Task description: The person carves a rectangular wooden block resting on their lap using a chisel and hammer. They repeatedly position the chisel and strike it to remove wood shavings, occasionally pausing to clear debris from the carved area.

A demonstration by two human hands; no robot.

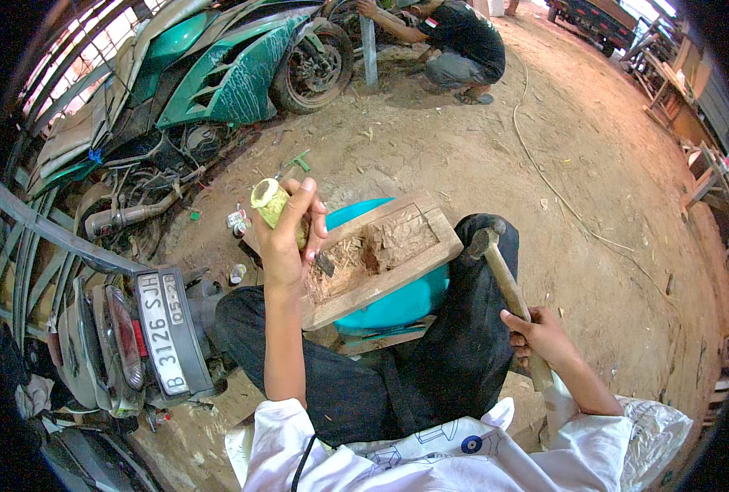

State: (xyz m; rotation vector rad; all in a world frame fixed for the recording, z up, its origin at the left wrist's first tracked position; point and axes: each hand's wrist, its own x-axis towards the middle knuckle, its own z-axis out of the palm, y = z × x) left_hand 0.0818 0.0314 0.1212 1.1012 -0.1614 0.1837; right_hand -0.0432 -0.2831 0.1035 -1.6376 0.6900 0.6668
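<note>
My left hand [289,225] grips a chisel [270,201] by its pale yellow-green handle, its dark blade [323,263] down over the roughly hollowed inside of a wooden block [405,246]. The block is a long rectangle with wood chips in the cavity and a raised rim, resting tilted over a turquoise plastic seat or tub [393,299] between my legs. My right hand [528,336] is closed round the wooden handle of a hammer [504,279], held upright to the right of the block with its metal head raised by my knee.
A green motorbike [217,82] and metal bars stand at the left, beside another vehicle's rear [102,344]. Another person [454,49] crouches beyond. A cord [569,205] lies on the dirt ground. Small containers [237,221] sit left of the block; stacked wood [672,98] lines the right.
</note>
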